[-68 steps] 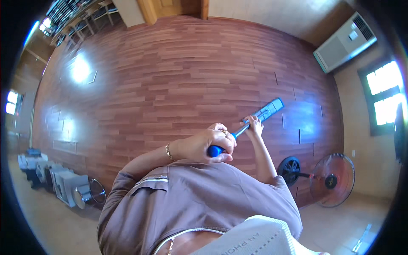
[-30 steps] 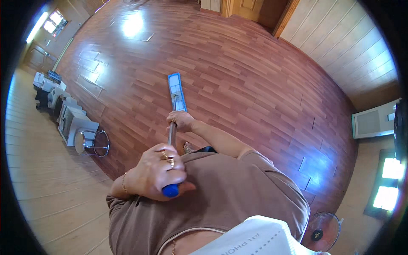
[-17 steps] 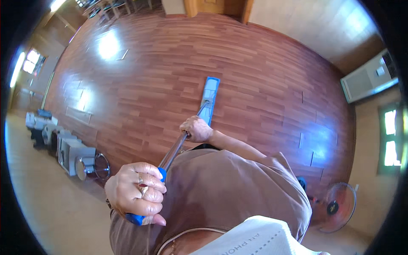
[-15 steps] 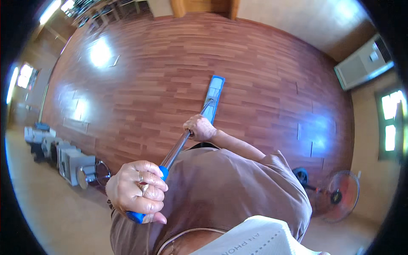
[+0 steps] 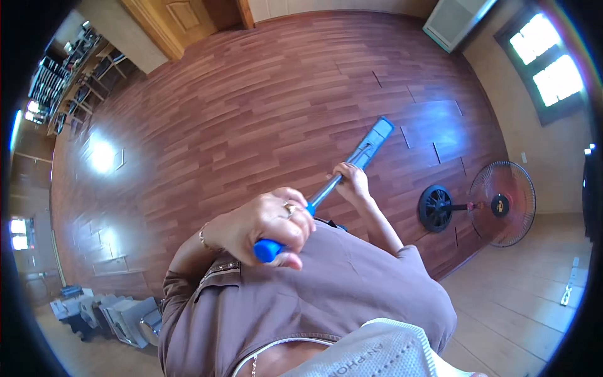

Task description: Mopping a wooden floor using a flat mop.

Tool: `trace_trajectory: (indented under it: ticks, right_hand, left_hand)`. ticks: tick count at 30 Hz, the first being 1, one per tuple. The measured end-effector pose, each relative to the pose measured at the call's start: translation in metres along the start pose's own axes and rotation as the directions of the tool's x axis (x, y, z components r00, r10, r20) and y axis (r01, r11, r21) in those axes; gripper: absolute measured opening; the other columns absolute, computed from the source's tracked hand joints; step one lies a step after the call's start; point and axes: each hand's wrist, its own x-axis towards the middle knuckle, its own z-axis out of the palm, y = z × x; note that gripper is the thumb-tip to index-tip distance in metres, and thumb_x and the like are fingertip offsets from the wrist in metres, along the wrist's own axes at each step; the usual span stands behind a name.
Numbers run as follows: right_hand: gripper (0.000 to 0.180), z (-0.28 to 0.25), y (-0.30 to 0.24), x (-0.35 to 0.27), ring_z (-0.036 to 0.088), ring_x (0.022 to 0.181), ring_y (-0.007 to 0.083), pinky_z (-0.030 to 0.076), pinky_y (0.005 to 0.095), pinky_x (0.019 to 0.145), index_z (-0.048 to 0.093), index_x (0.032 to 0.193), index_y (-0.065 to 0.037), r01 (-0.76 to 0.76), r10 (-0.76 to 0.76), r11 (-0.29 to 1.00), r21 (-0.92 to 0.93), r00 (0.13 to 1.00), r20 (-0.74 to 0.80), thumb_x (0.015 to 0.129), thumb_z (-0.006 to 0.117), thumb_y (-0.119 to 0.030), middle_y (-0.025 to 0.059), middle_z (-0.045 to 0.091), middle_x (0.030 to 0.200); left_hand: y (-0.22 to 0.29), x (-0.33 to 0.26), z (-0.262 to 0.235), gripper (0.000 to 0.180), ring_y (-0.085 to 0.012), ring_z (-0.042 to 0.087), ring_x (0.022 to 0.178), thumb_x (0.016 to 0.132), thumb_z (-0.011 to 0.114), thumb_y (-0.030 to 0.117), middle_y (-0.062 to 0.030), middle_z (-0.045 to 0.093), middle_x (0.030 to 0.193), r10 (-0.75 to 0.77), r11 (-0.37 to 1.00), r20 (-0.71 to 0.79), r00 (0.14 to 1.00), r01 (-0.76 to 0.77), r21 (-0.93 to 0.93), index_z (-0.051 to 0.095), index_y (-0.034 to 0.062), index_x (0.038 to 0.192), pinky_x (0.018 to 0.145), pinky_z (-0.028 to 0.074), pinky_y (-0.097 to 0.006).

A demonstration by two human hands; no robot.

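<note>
Left hand (image 5: 276, 223) and right hand (image 5: 353, 181) grasp the mop (image 5: 326, 191); grey lettering (image 5: 362, 360) marks the white mask (image 5: 396, 339).

Mop pole (image 5: 323, 193): grip mostly hidden inside left hand (image 5: 276, 223), another stretch covered by right hand (image 5: 353, 180). Near end of mop head (image 5: 375, 139) behind right hand. Dark thing (image 5: 331, 224) mostly hidden by shirt (image 5: 333, 289), kind unclear. Stool (image 5: 151, 323) partly behind sleeve (image 5: 176, 320). Door (image 5: 188, 19) and air conditioner (image 5: 458, 22) cut off by upper edge, mask (image 5: 377, 352) by lower. Items on desk (image 5: 53, 81) too small to tell. View through window (image 5: 556, 81) lost in glare.
</note>
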Motion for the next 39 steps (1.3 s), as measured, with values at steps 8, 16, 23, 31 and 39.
trace_trajectory:
  ticks: [8,16,23,31,39]
  right_hand:
    - [0.022,-0.003,0.052,-0.044,0.059,0.088,0.0324,0.047,0.0425,0.074,0.056,0.081,-0.008,-0.314,0.288,0.949,-0.025,0.898,-0.334,0.075,0.075,-0.018,0.0091,0.061,0.084]
    - [0.02,0.027,0.095,-0.068,0.057,0.089,0.0339,0.046,0.0432,0.083,0.056,0.076,-0.008,-0.226,0.215,0.974,0.003,0.919,-0.33,0.074,0.075,-0.013,0.0108,0.061,0.084]
    - [0.024,0.041,0.079,-0.026,0.056,0.08,0.0325,0.045,0.0423,0.073,0.051,0.08,-0.007,-0.054,0.082,0.986,0.158,0.981,-0.178,0.077,0.074,-0.014,0.0095,0.058,0.08]
    - [0.028,0.105,0.011,0.058,0.057,0.068,0.03,0.047,0.0393,0.067,0.052,0.083,-0.007,0.235,-0.249,0.925,0.299,0.968,0.01,0.073,0.077,-0.015,0.0122,0.057,0.078]
    - [0.08,0.122,-0.026,0.097,0.05,0.122,0.0345,0.034,0.0486,0.106,0.039,0.142,-0.012,-0.456,-0.208,0.279,0.845,0.831,0.517,0.078,0.074,-0.043,0.019,0.054,0.127]
  left_hand:
    - [-0.061,0.022,0.015,0.016,-0.0261,0.056,0.116,0.08,0.075,0.023,-0.0051,0.067,0.099,-0.057,0.993,0.106,0.993,0.067,-0.097,0.063,0.0122,0.08,0.1,0.031,-0.046]
    - [-0.06,-0.003,0.041,0.008,-0.0267,0.056,0.117,0.082,0.07,0.011,-0.0058,0.066,0.105,-0.181,0.973,-0.009,0.984,0.177,-0.146,0.062,0.0092,0.085,0.101,0.036,-0.044]
    - [-0.021,-0.012,0.046,0.015,-0.0222,0.062,0.103,0.082,0.07,0.018,-0.0032,0.067,0.091,-0.182,0.976,-0.179,0.967,0.2,0.083,0.057,0.0096,0.078,0.094,0.034,-0.047]
    - [0.005,-0.036,0.055,0.017,-0.0265,0.059,0.072,0.077,0.07,0.019,-0.0047,0.057,0.071,-0.071,0.859,-0.415,0.907,0.268,0.437,0.057,0.0101,0.07,0.082,0.041,-0.042]
    - [0.001,-0.052,0.03,0.019,-0.0313,0.059,0.068,0.064,0.07,0.021,-0.0101,0.059,0.065,0.056,0.734,-0.382,0.922,0.222,0.642,0.056,0.0083,0.064,0.071,0.044,-0.043]
